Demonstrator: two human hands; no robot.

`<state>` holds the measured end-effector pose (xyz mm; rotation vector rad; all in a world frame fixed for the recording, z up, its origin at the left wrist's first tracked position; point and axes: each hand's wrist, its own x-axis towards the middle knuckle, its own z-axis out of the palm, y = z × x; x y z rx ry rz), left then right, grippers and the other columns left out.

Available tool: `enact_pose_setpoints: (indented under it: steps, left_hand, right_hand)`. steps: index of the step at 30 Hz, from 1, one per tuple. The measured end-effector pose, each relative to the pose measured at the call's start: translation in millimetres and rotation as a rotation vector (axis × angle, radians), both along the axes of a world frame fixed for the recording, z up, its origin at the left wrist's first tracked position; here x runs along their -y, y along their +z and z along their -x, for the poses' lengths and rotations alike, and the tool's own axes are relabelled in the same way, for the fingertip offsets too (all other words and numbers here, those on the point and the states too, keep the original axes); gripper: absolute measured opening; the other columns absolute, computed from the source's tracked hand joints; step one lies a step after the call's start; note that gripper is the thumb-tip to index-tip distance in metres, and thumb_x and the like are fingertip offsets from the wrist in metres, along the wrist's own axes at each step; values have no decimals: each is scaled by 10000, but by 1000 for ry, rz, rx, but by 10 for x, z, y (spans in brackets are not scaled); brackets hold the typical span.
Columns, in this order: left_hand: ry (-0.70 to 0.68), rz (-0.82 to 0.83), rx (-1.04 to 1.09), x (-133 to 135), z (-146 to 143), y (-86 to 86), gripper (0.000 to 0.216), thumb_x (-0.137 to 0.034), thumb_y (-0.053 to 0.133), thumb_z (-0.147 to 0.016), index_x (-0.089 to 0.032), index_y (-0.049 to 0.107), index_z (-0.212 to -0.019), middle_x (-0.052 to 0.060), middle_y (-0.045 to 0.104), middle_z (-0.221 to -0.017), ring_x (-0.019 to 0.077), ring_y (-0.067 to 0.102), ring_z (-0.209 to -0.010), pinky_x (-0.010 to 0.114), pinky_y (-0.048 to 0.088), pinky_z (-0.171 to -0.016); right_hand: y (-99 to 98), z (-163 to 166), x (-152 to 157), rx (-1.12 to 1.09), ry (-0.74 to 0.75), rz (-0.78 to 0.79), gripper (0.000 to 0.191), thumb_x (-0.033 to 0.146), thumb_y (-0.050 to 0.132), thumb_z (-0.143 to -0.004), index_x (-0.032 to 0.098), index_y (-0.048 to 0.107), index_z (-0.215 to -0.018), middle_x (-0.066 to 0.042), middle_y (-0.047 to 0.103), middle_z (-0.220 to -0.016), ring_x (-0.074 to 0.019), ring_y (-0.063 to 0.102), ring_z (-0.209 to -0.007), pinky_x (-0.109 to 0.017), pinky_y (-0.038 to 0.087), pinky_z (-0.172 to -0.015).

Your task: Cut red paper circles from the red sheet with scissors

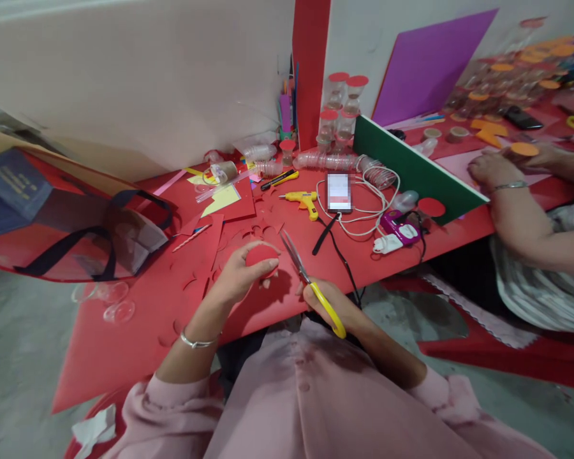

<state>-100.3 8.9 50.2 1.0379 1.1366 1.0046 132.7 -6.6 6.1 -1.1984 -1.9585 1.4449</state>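
Observation:
My left hand point(242, 274) grips a round red paper disc point(261, 260), thumb lying across its face; whether anything sits beneath the disc is hidden. In my right hand point(328, 299) are scissors with yellow handles point(329, 309), their blades pointing up and away from me, a short way right of the disc. Curled red paper scraps point(268, 233) lie on the red table point(287, 312) just beyond my hands. Farther off rest a yellow glue gun point(303, 201) and a yellow-and-black box cutter point(280, 180).
A phone point(339, 193) lies amid white cable, near a purple power adapter point(400, 228). Clear plastic cups point(328, 160) with red-topped ones stand behind. A green board point(411, 172) separates a co-worker's hands point(500, 169) on the right. A large bag point(76, 223) leans at left.

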Motion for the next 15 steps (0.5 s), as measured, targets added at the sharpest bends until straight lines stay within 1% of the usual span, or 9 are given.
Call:
enact_pose_setpoints:
  steps: [4, 8, 12, 15]
  left_hand:
    - [18, 14, 12, 22, -117, -8, 319, -391, 845, -796, -159, 626, -791, 0, 650, -649, 87, 527, -453, 231, 452, -466]
    - [32, 5, -20, 47, -209, -29, 306, -393, 832, -816, -159, 635, -804, 5, 659, -658, 92, 536, -469, 239, 464, -496]
    - [29, -11, -56, 85, -355, -26, 301, -400, 822, -832, -160, 644, -804, 5, 648, -642, 102, 553, -502, 246, 481, -539]
    - [26, -12, -56, 98, -479, -4, 308, -409, 821, -830, -160, 644, -794, 4, 648, -645, 100, 552, -500, 245, 483, -537]
  right_hand:
    - [-23, -48, 41, -65, 59, 24, 439, 559, 397, -1020, 195, 567, -842, -14, 567, -749, -169, 516, -665, -294, 394, -611]
    - [-61, -120, 48, -25, 44, 9, 462, 580, 412, -1007, 184, 608, -872, -30, 616, -748, -176, 540, -655, -299, 408, -623]
    - [-47, -213, 31, 81, -31, -5, 382, 551, 513, -973, 189, 625, -924, -36, 659, -767, -177, 571, -656, -285, 410, -622]
    - [-41, -284, 20, 44, -27, 12, 373, 561, 562, -959, 198, 633, -907, -34, 672, -773, -182, 587, -679, -280, 421, -632]
